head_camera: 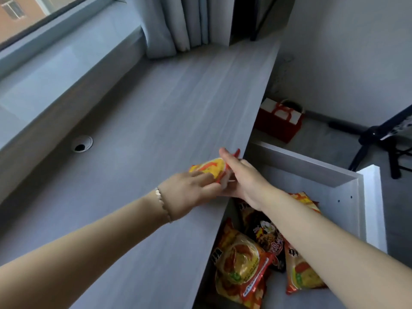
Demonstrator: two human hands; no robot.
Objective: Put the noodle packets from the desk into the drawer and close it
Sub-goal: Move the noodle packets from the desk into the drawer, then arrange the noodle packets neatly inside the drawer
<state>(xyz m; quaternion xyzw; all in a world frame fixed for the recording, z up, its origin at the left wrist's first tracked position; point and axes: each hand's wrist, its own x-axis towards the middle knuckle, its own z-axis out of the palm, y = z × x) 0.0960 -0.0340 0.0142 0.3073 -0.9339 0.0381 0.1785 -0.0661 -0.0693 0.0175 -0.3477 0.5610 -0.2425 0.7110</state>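
Head view: noodle packet (209, 169) at worktop (133, 130) right edge, long axis along edge; left hand (189, 192) and right hand (240, 177) both closed on it. Open drawer (347, 197) just right, below.

A long grey wood-grain table (156, 112) is set along a window (33, 16), through which daylight and a brick building are seen. A round cable hole (82, 144) is cut into the table. Pale curtains (178, 23) are gathered at the far end. White walls (345, 52) and a grey floor (323, 139) are seen on the right, where a red gift bag (278, 123) and a black stand (383, 139) are placed.
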